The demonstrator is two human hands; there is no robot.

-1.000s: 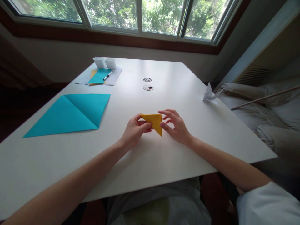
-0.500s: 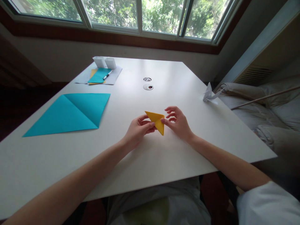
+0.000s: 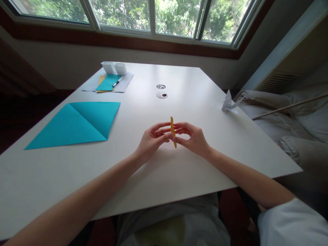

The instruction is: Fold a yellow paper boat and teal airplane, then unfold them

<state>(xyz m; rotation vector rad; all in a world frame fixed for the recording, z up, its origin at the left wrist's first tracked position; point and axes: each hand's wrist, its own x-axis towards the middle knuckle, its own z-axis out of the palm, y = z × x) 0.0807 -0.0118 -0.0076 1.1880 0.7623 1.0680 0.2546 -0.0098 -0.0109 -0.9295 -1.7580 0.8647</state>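
A small piece of folded yellow paper (image 3: 172,127) is held edge-on between my two hands, above the white table (image 3: 153,191). My left hand (image 3: 153,138) grips it from the left, thumb in front and fingers behind. From the other side my right hand (image 3: 193,136) has its thumb and fingertips closed on the same paper. Only the narrow edge of the paper faces me, so its broad faces are hidden. To the left of my hands lies a large creased turquoise sheet (image 3: 84,123).
Two round discs (image 3: 162,95) lie beyond my hands. A white paper crane (image 3: 229,102) stands near the table's right edge. At the far left, small white containers (image 3: 121,69), a pen (image 3: 117,82) and turquoise paper (image 3: 107,83) rest on other sheets. A cushioned seat (image 3: 271,112) borders the right side.
The yellow paper has turned from showing its broad face to standing edge-on. My right hand has gone from fingers partly spread to gripping it with thumb and fingertips.
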